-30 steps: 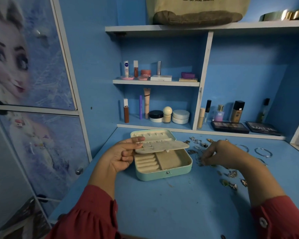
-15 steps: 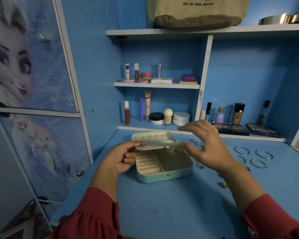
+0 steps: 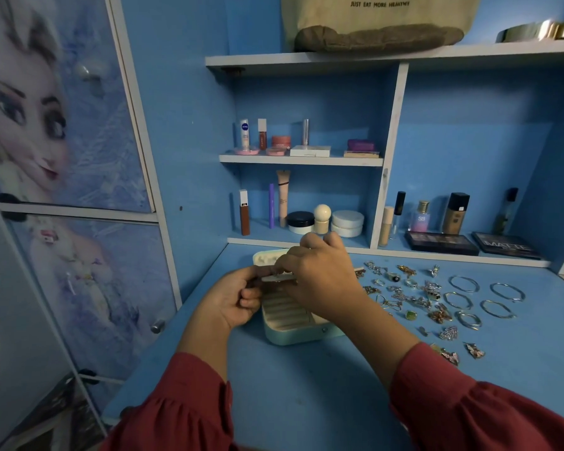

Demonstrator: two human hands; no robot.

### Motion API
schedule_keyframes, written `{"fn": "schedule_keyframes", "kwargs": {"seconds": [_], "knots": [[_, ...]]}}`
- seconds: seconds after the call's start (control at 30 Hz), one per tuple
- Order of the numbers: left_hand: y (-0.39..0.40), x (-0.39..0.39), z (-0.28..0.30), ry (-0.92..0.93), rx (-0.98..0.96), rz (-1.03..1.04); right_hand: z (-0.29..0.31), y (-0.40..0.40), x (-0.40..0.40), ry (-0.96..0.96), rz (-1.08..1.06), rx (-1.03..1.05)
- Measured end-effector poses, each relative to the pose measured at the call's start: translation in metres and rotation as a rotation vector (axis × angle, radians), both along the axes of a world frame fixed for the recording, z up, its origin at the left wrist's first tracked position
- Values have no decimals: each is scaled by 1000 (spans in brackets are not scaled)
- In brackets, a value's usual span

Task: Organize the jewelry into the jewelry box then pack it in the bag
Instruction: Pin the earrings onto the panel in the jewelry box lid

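Right now we have both hands over the jewelry box [image 3: 293,327], a pale mint case that sits open on the blue desk [image 3: 306,395], and everything else we place from it. Our left hand [image 3: 233,301] is at the box's left edge, fingers curled, pinching the left end of the cream inner tray [image 3: 279,278] and holding it raised above the box's ring rolls. Our right hand [image 3: 319,281] reaches across the top of the box from the right, fingers bent down onto that same tray; it covers the fingertips, so we cannot tell whether it pinches a small piece or only presses the tray. The box's lid [image 3: 267,257] stands behind the hands, mostly hidden by them. To the right of the box the loose jewelry [image 3: 404,297] lies spread on the desk: rings, brooch-like pieces and small glittering items, well apart from the box's wall. Farther right of those, the thin bangles [image 3: 463,283] lie flat in rows. Behind the box, the low shelf [image 3: 293,237] holds jars, tubes and a round-topped bottle, and right of that stand more bottles and two dark palettes [image 3: 440,242]. High above the box, on the top shelf, rests the beige bag [image 3: 378,21] with printed lettering. Left of the box is a cabinet door [image 3: 62,125] with a cartoon figure. Dark red sleeves [image 3: 183,408] cover both our forearms.
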State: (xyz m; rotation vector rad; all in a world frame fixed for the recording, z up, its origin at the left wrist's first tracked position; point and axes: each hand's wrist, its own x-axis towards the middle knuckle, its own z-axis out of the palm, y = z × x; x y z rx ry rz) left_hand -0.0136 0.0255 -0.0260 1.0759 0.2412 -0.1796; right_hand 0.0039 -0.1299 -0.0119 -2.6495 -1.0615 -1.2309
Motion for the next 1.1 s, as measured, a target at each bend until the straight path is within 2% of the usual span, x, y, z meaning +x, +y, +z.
{"fn": "schedule_keyframes", "kwargs": {"seconds": [0.27,0.63,0.97,1.1], "knots": [[0,0,-1,-2,-27,3,-7,2,2,-75,28,87],[-2,-4,2,-6,-21,-10,-7,0,-4,-29,156,141],[-2,-3,2,-5,-24,-21,-8,0,-5,-51,181,210],[-1,-2,1,0,-28,-17,-8,2,-3,-28,132,177]]}}
